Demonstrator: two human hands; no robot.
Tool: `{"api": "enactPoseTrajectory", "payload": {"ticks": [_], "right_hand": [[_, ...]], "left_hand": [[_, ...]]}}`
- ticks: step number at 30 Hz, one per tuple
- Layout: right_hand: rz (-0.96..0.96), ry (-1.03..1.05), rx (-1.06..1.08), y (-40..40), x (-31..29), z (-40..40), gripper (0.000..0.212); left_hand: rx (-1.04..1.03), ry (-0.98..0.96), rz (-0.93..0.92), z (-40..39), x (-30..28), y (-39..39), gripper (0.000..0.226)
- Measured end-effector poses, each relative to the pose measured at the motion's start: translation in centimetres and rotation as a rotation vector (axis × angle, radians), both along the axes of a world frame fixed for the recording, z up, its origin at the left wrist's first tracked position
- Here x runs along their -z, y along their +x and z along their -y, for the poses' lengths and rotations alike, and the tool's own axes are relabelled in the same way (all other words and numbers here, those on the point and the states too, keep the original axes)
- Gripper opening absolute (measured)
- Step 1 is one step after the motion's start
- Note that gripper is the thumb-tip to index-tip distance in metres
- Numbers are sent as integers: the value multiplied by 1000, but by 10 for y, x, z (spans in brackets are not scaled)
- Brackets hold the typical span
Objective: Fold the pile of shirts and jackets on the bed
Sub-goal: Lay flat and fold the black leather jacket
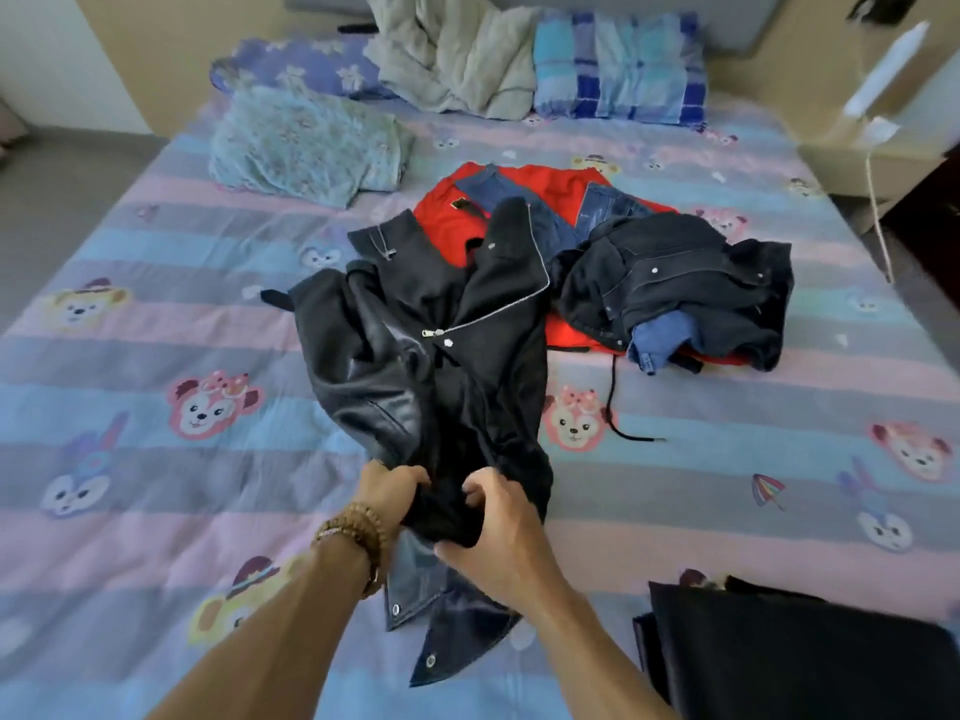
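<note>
A black zip-up jacket point(441, 356) with leather-like sleeves lies stretched across the middle of the bed. Both hands grip its bunched near end: my left hand point(389, 488), with a beaded bracelet on the wrist, and my right hand point(498, 532) beside it. Under that end lies a dark denim piece with snaps point(441, 621). Behind the jacket sits a pile: a red garment point(452, 210), blue denim point(540, 220) and a dark navy jacket point(670, 283). A folded dark garment point(789, 657) rests at the near right.
The bed has a striped cartoon-print sheet point(156, 356). A folded green floral blanket point(306, 148) lies at the far left. Pillows point(618, 70) and a crumpled grey blanket point(457, 59) line the headboard. A nightstand with a white lamp point(878, 80) stands at the right.
</note>
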State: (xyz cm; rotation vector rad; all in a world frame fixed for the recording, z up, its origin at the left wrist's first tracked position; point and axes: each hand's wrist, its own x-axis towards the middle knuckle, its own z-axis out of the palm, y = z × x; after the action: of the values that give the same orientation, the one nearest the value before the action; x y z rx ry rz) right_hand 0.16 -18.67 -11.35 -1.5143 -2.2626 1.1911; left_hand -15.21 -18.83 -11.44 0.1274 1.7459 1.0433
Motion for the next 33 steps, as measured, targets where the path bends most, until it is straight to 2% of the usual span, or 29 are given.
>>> {"api": "enactPoseTrajectory", "payload": {"ticks": [1,2,3,6,7,8,10,11,12,14,17,20,21,22,23,25,26,28,29,31,33], "right_hand": [[34,104,11,9,-1,11,62],[33,183,14,19,-11,23,72],[33,199,17,25,-19,30,66],[29,84,-7,33,-67,42,12],[26,46,-31,33,-88,44,9],[12,9,-60,32,-109,47,20],[-59,-106,-125,27,-150,48,27],[-111,-155,-131,22,-176,52,21],[-174,-193,-96,16,-196,54,13],[-250,-218,56,2,-234,58,22],[-221,-227,256,-24,-271,72,29],[-243,-270,382,-60,-298,99,4],[-286,-279,421,-76,-308,110,6],[-331,-301,457,-90,-314,117,8],[-370,-312,472,-106,-321,125,8],[-386,-332,438,-137,-338,145,2],[-367,-328,402,-148,-346,152,10],[-343,-275,309,-166,-360,158,35],[-363,-205,296,-170,-367,159,41],[-496,-22,348,-177,-379,166,29],[-561,175,361,-179,-378,182,12]], "left_hand": [[-56,13,40,7,-13,2,23],[-104,24,71,18,-33,4,18],[-126,24,82,26,-46,4,16],[-137,110,54,44,-97,6,16],[-146,145,21,49,-116,4,16],[-157,196,3,58,-137,3,18],[-145,319,21,71,-176,-3,38],[-110,386,75,83,-201,-7,43],[-54,440,153,91,-218,-10,45],[170,483,172,116,-249,-19,62],[597,490,-123,158,-273,-31,98],[814,551,-241,198,-273,-58,123],[875,551,-298,213,-274,-72,123],[923,534,-408,224,-273,-82,117],[917,519,-550,233,-272,-94,102],[740,552,-757,250,-272,-122,48],[622,578,-735,257,-275,-134,26],[403,628,-439,273,-294,-155,18],[275,629,-280,280,-303,-165,16],[34,628,-57,292,-321,-191,5],[-22,584,-25,295,-334,-211,9]]}}
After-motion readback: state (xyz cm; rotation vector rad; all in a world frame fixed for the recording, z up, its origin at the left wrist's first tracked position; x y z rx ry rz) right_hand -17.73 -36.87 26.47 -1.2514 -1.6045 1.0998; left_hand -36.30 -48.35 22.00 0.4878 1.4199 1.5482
